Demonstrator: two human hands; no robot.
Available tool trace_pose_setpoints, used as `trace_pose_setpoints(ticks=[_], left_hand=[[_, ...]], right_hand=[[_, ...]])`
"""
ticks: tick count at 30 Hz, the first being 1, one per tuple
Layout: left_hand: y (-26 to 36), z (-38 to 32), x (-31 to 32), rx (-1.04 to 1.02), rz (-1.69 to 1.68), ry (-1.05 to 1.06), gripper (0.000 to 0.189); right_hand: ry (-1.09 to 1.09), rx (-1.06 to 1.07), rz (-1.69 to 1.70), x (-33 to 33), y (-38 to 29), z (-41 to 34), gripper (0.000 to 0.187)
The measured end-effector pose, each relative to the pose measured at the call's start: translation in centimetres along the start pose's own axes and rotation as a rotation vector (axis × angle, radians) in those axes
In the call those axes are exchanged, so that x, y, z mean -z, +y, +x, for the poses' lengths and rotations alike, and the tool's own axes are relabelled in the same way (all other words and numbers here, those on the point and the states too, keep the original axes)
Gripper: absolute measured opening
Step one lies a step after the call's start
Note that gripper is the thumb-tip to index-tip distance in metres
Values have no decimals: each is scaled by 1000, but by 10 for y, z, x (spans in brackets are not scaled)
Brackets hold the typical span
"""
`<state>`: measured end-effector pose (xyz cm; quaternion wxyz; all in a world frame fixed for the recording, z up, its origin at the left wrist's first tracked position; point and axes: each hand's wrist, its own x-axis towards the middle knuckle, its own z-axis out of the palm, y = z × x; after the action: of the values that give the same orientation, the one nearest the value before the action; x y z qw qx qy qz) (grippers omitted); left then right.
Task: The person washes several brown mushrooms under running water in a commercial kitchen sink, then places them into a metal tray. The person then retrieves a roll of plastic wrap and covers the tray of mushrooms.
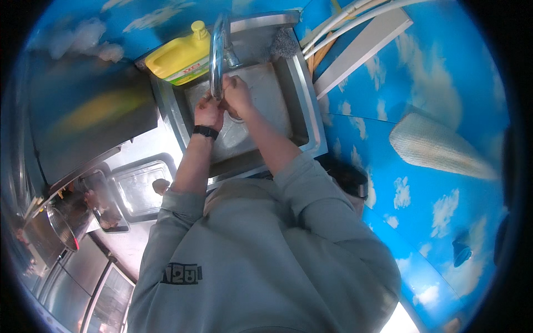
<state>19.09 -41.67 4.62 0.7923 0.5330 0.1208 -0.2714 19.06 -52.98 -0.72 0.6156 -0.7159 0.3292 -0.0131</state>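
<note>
Both hands meet beneath the curved chrome faucet (216,58) over a stainless steel sink (266,112). My left hand (209,111), with a black band on its wrist, is at the spout's end, partly hidden by it. Touching or very close to it on the right is my right hand (237,95), its fingers bent. Whether anything lies between the hands cannot be told. A yellow plastic jug (179,56) with a yellow cap stands behind the sink's left corner. The sink's drain (236,119) shows partly below the hands.
A grey metal scourer (284,43) sits at the sink's back right corner. White pipes (345,18) run along the blue cloud-patterned wall, where a pale cloth (437,145) hangs. To the left are a shallow metal tray (141,187), a tray with food (104,204) and a round strainer (62,227).
</note>
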Motion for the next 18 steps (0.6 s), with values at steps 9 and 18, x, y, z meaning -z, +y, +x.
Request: trace_pose_setpoints(ticks=[9, 18], left_hand=[[41, 6, -3, 240, -261, 346, 15], [13, 12, -3, 168, -362, 328, 16]], right_hand=[[-31, 183, 112, 5, -37, -64, 56], [1, 19, -280, 23, -76, -64, 45]])
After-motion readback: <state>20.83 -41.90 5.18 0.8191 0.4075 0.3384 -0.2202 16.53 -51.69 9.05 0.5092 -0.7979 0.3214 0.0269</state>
